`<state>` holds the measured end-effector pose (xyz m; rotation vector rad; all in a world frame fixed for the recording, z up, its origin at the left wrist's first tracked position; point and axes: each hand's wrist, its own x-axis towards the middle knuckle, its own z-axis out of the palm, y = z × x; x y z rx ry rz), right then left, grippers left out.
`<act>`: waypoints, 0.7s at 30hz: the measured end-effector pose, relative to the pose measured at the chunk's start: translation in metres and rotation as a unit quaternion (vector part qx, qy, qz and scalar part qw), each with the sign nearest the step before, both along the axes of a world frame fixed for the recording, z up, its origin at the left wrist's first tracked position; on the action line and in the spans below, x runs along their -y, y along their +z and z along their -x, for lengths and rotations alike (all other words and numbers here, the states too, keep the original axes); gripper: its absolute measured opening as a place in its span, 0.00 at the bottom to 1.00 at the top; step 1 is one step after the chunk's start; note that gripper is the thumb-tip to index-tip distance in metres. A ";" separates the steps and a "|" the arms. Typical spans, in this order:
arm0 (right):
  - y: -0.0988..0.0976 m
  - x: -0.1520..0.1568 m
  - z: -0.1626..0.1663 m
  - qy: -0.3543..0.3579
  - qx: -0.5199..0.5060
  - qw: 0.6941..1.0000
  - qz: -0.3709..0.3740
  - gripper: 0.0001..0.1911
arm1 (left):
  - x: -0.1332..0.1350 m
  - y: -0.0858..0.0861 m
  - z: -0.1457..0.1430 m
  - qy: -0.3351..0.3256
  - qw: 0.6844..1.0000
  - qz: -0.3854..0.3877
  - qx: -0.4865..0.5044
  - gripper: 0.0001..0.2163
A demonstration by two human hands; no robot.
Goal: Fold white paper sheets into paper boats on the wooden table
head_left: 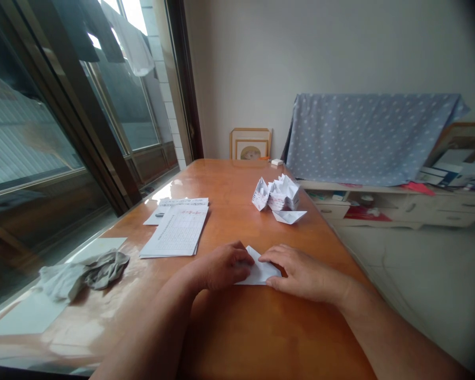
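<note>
A white folded sheet of paper [261,273], roughly triangular with its point away from me, lies on the table between my hands. My left hand [227,266] is closed over its left side, fingers curled and pressing on it. At the right corner, my right hand [296,269] holds the paper with thumb and fingertips at its edge. Beyond them stands a cluster of folded paper boats [283,192], nested together, some with print on their sides. A single paper boat [288,217] sits just in front of that cluster.
On the wooden table [229,184], a stack of printed sheets [180,232] lies left of my hands. Crumpled grey cloths [105,268] rest at the left edge. A small white box [277,162] is at the far end. Right of the table stands a low cabinet [427,208].
</note>
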<state>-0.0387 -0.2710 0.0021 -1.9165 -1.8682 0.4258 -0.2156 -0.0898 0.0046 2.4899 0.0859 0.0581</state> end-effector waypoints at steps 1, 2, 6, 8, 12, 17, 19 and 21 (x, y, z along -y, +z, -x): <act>-0.001 0.000 0.001 -0.001 0.002 1.000 -0.007 0.20 | 0.001 0.001 0.000 0.000 1.000 -0.004 -0.003 0.14; -0.001 -0.001 0.001 0.000 0.005 1.000 -0.014 0.17 | 0.003 0.003 0.001 -0.001 1.000 -0.008 -0.006 0.15; -0.003 -0.003 0.002 0.004 0.020 0.999 -0.032 0.10 | 0.011 0.008 0.002 0.002 0.999 -0.043 -0.022 0.22; -0.002 -0.004 0.002 0.002 0.026 0.999 -0.027 0.10 | 0.015 0.009 0.002 0.011 0.998 -0.060 -0.026 0.22; 0.001 -0.002 0.004 0.000 0.041 0.999 -0.022 0.11 | 0.019 0.006 0.002 0.019 0.996 -0.082 -0.021 0.15; 0.003 0.003 0.006 -0.015 0.070 0.997 0.003 0.09 | 0.019 0.004 0.000 0.013 0.995 -0.095 -0.023 0.14; 0.002 0.005 0.006 -0.028 0.082 0.996 0.012 0.09 | 0.019 0.004 0.000 0.016 0.995 -0.097 -0.024 0.14; 0.002 0.007 0.006 -0.041 0.088 0.995 0.019 0.07 | 0.020 0.005 0.001 0.022 0.995 -0.095 -0.025 0.15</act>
